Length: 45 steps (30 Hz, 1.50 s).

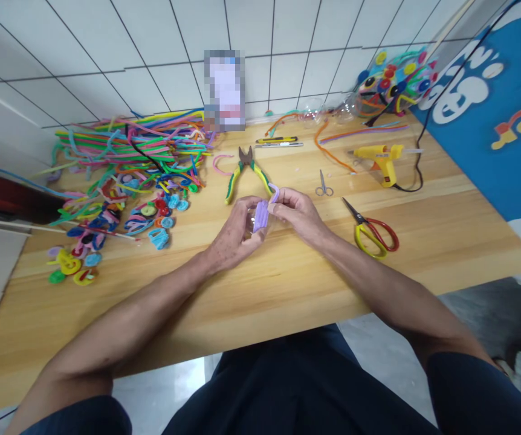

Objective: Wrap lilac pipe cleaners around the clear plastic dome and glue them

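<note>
I note: left hand (236,234) clasping purple coil (261,216), right hand (300,214) pinching its tail (275,194). Pliers (246,161) lie at eleven o'clock from coil.

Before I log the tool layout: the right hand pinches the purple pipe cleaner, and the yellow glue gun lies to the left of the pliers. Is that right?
Not quite: the head view shows the yellow glue gun to the right of the pliers. The right hand does pinch the purple pipe cleaner.
</note>
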Tool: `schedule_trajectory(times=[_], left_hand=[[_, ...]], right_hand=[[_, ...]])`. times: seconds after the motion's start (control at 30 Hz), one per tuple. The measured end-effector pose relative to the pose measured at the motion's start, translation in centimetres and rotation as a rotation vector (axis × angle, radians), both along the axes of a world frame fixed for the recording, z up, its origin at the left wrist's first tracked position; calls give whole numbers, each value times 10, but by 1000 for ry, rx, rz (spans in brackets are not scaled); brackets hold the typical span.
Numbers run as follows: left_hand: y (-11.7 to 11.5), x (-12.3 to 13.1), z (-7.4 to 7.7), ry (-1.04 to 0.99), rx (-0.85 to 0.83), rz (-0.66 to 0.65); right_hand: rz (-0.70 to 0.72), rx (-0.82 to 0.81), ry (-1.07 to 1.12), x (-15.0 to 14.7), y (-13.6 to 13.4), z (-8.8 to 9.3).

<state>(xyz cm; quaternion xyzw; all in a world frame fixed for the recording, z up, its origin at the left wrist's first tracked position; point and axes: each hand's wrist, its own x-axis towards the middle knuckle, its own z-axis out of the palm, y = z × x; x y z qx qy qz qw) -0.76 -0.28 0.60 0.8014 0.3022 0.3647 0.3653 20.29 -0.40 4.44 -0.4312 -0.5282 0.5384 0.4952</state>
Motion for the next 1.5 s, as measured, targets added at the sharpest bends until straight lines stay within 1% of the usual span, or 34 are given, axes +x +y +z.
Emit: schedule_trajectory(times=[0.27,0.4,0.5,0.57,0.63,0.73,0.83,0.97,1.07,1.17,1.33,1.43,1.5], left_hand=[[2,-1,-8,-14,-5,7],[3,-1,-10,-15,-7,28],[5,-1,-11,-25,-14,38],[6,-1,-13,-38,-15,37],[6,0,-13,-46,-8,41],[7,1,-14,-33,2,60],[8,1,-13,-14,9,77],[8,2,-12,1,0,88],[9,2,-10,11,-8,88],[9,2,-9,3,-9,87],[11,2,-8,-3,-25,65],[11,2,-9,-5,-31,86],[11,3,-9,-11,-34,97]], right_hand=[[-19,-6,0,0,1,-3],[-133,0,22,5,4,4],[-256,68,46,23,10,17],[-330,112,72,42,13,27],[-365,124,118,62,14,35],[-325,87,215,87,6,42],[-283,55,291,97,-10,42],[-276,85,320,93,-31,40],[-267,98,307,89,-42,41],[-284,100,268,87,-48,42],[-355,120,200,90,-57,46],[-353,116,138,93,-63,47],[-338,110,140,94,-65,48]])
